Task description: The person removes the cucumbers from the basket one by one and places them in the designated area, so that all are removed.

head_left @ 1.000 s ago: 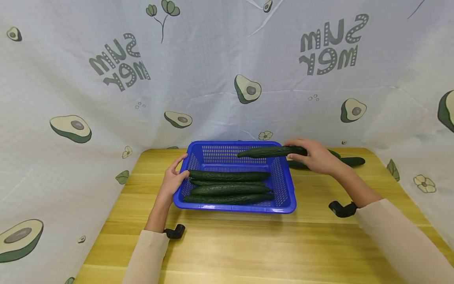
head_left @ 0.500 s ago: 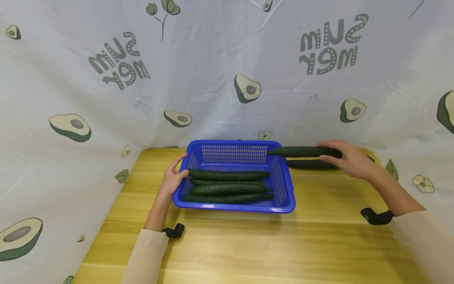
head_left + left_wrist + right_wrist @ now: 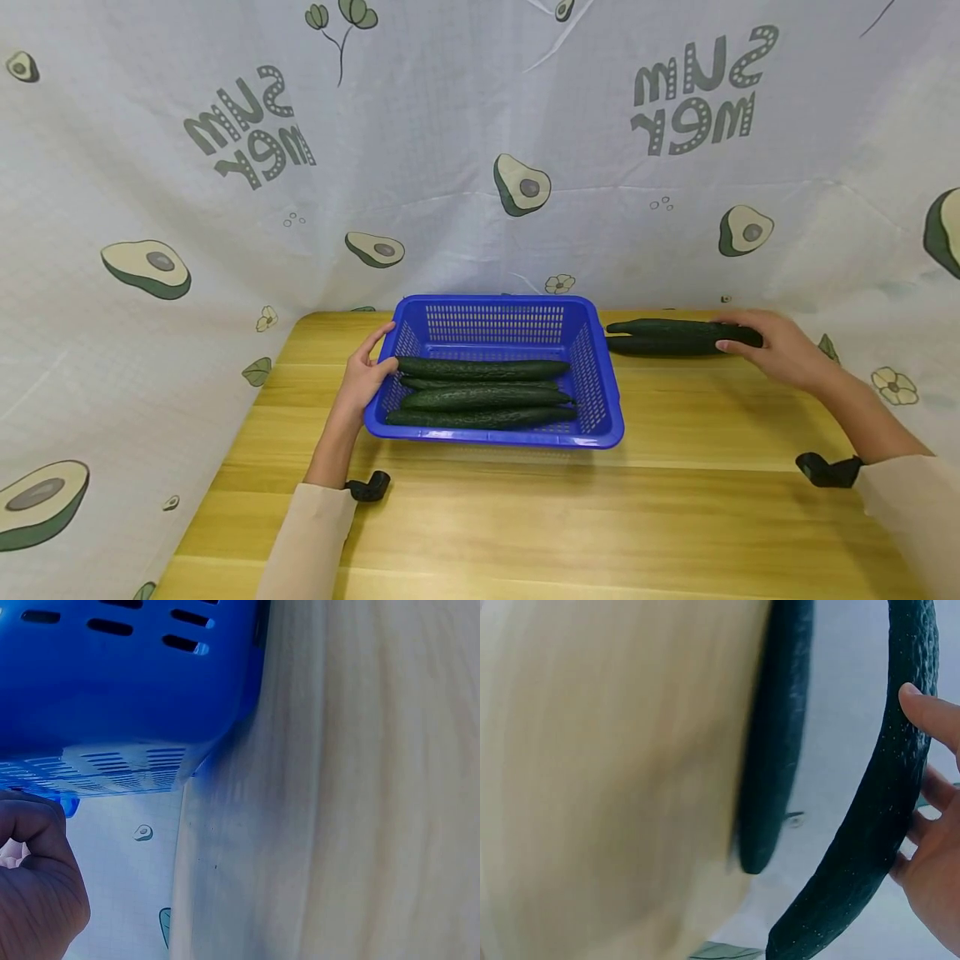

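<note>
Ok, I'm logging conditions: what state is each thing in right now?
Blue basket: upright, partly filled
Basket cucumbers: lying lengthwise inside
Held cucumber: slightly curved
Other cucumber: lying on the table
Left hand: gripping the basket's rim
Right hand: gripping the held cucumber
Backdrop cloth: hanging, slightly creased

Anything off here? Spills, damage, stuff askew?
Only the backdrop cloth: its "summer" lettering reads mirrored, as if hung back to front. No spill in view, and no visible damage to the basket or cucumbers.
</note>
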Demonstrator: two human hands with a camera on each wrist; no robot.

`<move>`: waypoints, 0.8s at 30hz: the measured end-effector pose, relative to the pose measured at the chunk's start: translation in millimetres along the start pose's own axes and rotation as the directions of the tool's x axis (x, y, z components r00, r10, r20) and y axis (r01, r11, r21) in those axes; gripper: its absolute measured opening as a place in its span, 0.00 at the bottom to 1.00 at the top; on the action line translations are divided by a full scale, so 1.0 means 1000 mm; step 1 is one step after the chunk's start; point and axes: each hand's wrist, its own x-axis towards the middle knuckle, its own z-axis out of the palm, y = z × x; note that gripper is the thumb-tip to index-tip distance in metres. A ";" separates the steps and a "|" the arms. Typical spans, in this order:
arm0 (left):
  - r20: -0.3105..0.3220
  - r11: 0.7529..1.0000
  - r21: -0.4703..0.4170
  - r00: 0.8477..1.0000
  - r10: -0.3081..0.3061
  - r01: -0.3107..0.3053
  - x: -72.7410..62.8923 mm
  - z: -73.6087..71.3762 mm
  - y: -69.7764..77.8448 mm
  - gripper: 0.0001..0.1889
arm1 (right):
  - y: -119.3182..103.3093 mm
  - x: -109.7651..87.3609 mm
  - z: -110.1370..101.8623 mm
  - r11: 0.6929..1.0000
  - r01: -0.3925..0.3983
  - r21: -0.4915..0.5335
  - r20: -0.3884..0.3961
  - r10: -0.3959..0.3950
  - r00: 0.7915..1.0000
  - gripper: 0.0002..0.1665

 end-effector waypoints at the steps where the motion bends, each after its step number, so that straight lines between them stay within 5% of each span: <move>1: -0.002 1.000 0.001 1.000 -0.001 0.001 0.000 0.000 0.000 0.38 | 0.004 0.000 0.003 1.000 0.008 -0.013 -0.005 -0.008 1.000 0.26; 7: -0.008 1.000 0.005 1.000 -0.003 0.003 0.001 0.000 -0.001 0.38 | 0.020 -0.001 0.021 0.998 0.024 -0.063 0.032 -0.022 0.999 0.25; 24: -0.008 1.000 0.017 1.000 0.000 0.000 0.000 0.000 -0.001 0.38 | 0.020 0.005 0.046 0.998 -0.051 -0.040 0.179 0.058 0.982 0.27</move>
